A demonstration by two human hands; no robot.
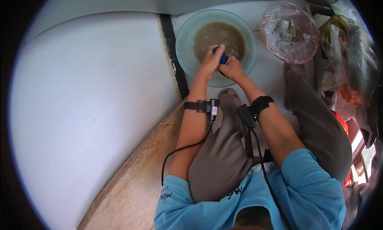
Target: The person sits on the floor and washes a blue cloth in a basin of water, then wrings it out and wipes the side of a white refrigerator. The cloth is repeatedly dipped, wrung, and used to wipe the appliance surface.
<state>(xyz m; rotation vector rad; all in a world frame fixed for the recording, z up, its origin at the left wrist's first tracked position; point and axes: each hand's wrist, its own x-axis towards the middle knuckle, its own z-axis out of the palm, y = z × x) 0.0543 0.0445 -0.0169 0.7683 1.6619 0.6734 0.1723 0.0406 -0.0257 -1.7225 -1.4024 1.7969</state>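
Note:
A pale teal plastic basin (pixel 187 60) holds murky brown water (pixel 206 39) with a few patches of bubbles on its surface. Over the near side of the basin, my left hand (pixel 211 60) and my right hand (pixel 232 67) are close together. Both grip a dark blue item (pixel 223 59), bunched between them. It looks like cloth, but the fingers cover most of it and its exact kind cannot be told. A dark part shows below my right hand.
A pink waste basket (pixel 264 35) lined with clear plastic holds rubbish, right of the basin. Plastic bags (pixel 344 77) crowd the right side. A large white surface (pixel 89 80) spans the left. Black cables (pixel 167 158) run from devices strapped to both forearms.

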